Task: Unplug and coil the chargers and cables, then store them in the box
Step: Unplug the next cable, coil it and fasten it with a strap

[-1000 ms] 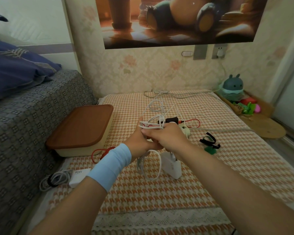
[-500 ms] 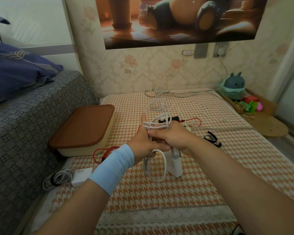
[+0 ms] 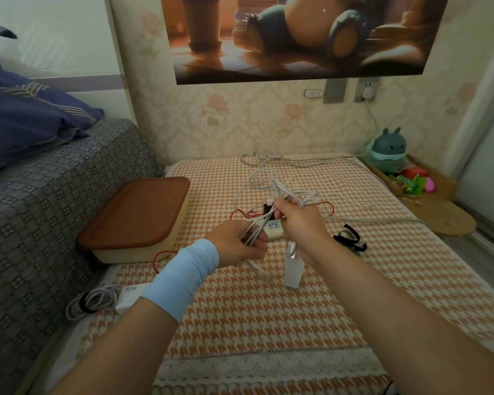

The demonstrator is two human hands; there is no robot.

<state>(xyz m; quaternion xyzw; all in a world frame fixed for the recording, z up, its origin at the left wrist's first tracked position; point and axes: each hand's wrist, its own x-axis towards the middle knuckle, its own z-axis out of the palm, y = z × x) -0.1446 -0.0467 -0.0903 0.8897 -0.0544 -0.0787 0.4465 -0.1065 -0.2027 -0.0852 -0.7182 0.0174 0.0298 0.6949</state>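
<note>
A bundle of white cable (image 3: 258, 226) stretches between both hands above the checked mat. My left hand (image 3: 237, 243), with a light blue wristband, holds the lower strands in curled fingers. Up and to the right, my right hand (image 3: 300, 223) grips the upper loops. A white charger brick (image 3: 293, 270) hangs from the cable below my right wrist. Behind the hands lies a white power strip (image 3: 274, 229) with a black plug and a red cable (image 3: 327, 206). The cream box with a brown lid (image 3: 137, 215) stands closed at the left.
A coiled white cable with a 90W charger (image 3: 126, 295) lies at the mat's left edge beside a grey sofa (image 3: 40, 212). Black straps (image 3: 351, 240) lie right of my hands. A grey cord (image 3: 382, 220) runs to the wall socket (image 3: 367, 89). Toys (image 3: 388, 152) sit at the back right.
My hands, which were pressed together on the bundle, have drawn apart: the left went down and left, the right rose slightly, pulling the white strands taut between them.
</note>
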